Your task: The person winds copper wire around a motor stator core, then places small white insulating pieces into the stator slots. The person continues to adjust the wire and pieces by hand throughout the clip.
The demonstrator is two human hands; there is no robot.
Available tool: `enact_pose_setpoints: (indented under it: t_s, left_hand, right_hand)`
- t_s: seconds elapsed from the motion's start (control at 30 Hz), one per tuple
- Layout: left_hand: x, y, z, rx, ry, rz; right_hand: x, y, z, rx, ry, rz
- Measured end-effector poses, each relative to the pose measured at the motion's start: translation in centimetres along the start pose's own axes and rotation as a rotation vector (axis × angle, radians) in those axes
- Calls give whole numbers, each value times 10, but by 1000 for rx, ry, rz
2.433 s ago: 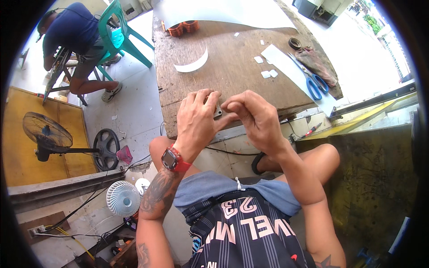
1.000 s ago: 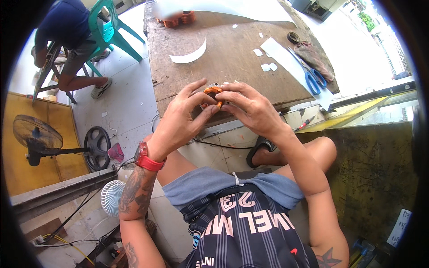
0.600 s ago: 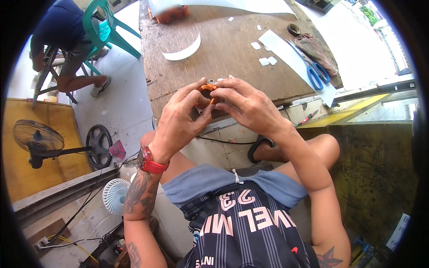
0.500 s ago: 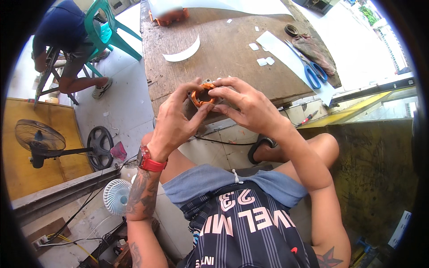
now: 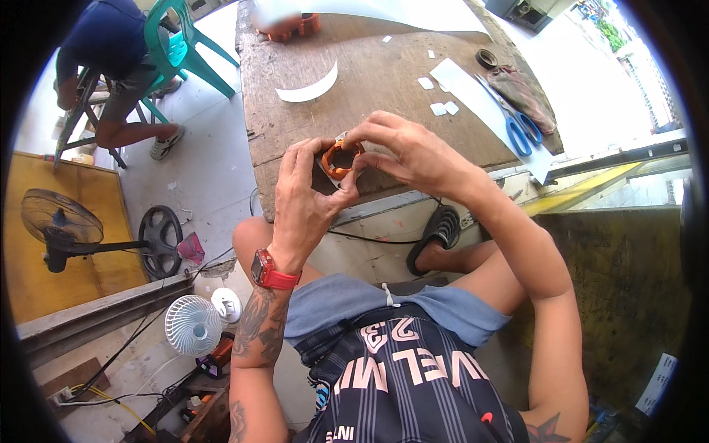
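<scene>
A small motor stator, a ring of orange copper windings around a dark round opening, is held over the near left edge of the wooden table. My left hand grips it from the left, fingers along its far side and thumb at the near side. The fingertips of my right hand are closed on its right rim and far edge. Whether they also pinch something small is hidden. A bit of white shows at the ring's far edge. Beyond my hands, a curved white paper strip lies on the table.
More orange windings sit at the table's far left beside a large white sheet. To the right are small white paper pieces, blue-handled scissors, a tape roll and a cloth. Fans stand left; a person sits beyond.
My right hand has lifted slightly and shifted its fingertips over the stator's far right rim. The stator is tilted a little differently, and its opening shows more fully.
</scene>
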State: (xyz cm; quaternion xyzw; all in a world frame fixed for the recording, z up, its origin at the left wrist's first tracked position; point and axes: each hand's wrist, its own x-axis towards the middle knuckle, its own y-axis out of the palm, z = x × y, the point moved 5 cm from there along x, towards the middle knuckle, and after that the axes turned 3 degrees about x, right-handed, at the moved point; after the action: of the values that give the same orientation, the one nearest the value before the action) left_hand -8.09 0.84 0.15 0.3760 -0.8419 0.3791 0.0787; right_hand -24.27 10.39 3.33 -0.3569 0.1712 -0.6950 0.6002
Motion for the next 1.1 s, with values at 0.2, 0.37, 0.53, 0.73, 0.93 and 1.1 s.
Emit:
enact_pose_setpoints:
  t_s: [0.2, 0.37, 0.53, 0.73, 0.93, 1.1]
  left_hand:
    - [3, -3, 6, -9, -32, 61]
    - [3, -15, 8, -16, 16, 146]
    - [10, -17, 12, 15, 128, 157]
    - [7, -16, 23, 65, 194, 164]
    - [6, -20, 9, 45, 20, 150]
    - [13, -87, -14, 175, -389, 304]
  right_hand:
    - [-4, 2, 12, -119, -101, 11]
    - [7, -2, 25, -426, -214, 162]
    - [12, 1, 31, -540, -276, 234]
    - [1, 15, 29, -685, -380, 254]
    - [-5, -1, 20, -551, -316, 54]
    - [-52, 1, 28, -275, -12, -332]
